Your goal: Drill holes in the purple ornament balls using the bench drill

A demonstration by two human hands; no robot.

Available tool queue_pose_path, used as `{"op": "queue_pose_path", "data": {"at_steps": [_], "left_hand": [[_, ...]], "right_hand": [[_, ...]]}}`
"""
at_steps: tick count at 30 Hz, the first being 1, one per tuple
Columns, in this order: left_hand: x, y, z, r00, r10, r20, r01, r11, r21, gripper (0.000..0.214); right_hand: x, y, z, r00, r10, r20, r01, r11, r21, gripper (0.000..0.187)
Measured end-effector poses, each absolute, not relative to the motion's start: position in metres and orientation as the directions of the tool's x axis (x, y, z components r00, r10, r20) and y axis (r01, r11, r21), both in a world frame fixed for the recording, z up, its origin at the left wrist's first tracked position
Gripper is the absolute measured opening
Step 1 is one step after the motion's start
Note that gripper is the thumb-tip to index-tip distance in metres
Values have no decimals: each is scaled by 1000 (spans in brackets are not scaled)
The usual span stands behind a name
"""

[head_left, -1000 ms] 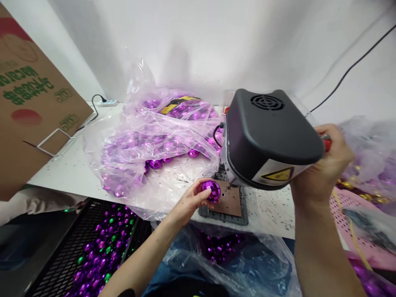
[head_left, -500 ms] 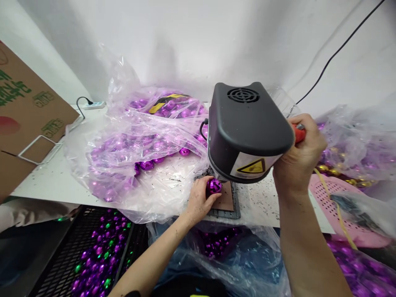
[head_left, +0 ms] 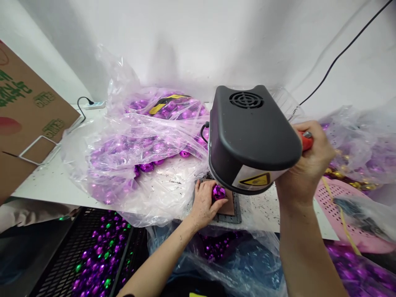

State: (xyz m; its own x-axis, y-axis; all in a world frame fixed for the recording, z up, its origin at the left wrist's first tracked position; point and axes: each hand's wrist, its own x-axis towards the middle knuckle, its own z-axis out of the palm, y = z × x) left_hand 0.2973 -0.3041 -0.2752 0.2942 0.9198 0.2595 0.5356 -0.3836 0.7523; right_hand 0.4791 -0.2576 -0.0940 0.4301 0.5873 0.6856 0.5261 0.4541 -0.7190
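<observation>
— Ball (head_left: pixel 219 192) sat where, exactly?

— Purple, faceted, on the brown pad (head_left: pixel 229 207) of the machine's base, right under the black head (head_left: pixel 250 136). The left hand (head_left: pixel 206 204) was curled around it, fingers and thumb pinching its left side and holding it on the pad.

— And the right hand (head_left: pixel 306 169)?

— Wrapped tight round the red handle (head_left: pixel 306 142) at the head's right side. Only the handle's tip showed past the fist.

— Could you see the tool touching the ball?

— No. The head hid the spot just above the ball, so I couldn't tell.

— What lay around?

— A clear bag (head_left: pixel 136 156) of purple balls sprawled on the white table (head_left: pixel 49 181), left of the machine and reaching up to the left hand. Dark specks were scattered over the tabletop near the base. A cardboard box (head_left: pixel 24 119) leaned at the far left, with a power strip (head_left: pixel 94 105) behind it by the wall. A pink basket (head_left: pixel 340 206) sat to the right, under another bag. Below the table edge, a black crate (head_left: pixel 93 255) held purple and green balls, and a bluish bag (head_left: pixel 229 255) held more purple ones.
</observation>
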Motion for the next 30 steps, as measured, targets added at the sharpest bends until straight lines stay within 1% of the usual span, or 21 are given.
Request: {"op": "queue_pose_path", "data": {"at_steps": [2,4,7,9,10,12,15,18,22,24,28,30], "left_hand": [[299,-304,-275,293,924,245,534,-371,760,43],[299,-304,-275,311,924,221,523,-361,773,44],[298,-304,-275,349,918,187,505,-352,788,41],[297,-304,-275,357,916,182,497,-351,793,40],[296,-304,-275,353,917,185,493,-350,796,39],[296,-304,-275,337,921,198,479,-349,805,38],[297,-305,-273,323,923,209,466,-348,813,35],[297,-305,-272,323,925,200,479,-342,808,33],[297,-305,-270,335,922,194,493,-347,798,35],[297,-305,-269,340,920,195,493,-351,796,37],[297,-304,-266,347,922,173,497,-337,800,41],[297,-304,-265,360,920,154,498,-329,802,43]], "right_hand": [[479,-259,-94,422,565,709,563,449,-694,34],[478,-264,-96,398,508,764,623,462,-631,32],[475,-278,-104,313,383,869,708,516,-483,21],[474,-292,-112,247,309,919,724,572,-387,12],[474,-299,-118,221,299,928,714,599,-363,9],[475,-313,-129,193,338,921,689,622,-372,7],[477,-330,-148,180,413,893,685,599,-415,8],[478,-340,-164,175,427,887,710,570,-414,11],[476,-343,-176,168,474,864,718,542,-437,3],[475,-342,-179,160,474,866,718,546,-431,2],[472,-340,-181,143,439,887,726,563,-395,5],[472,-340,-182,141,446,884,732,555,-396,6]]}}
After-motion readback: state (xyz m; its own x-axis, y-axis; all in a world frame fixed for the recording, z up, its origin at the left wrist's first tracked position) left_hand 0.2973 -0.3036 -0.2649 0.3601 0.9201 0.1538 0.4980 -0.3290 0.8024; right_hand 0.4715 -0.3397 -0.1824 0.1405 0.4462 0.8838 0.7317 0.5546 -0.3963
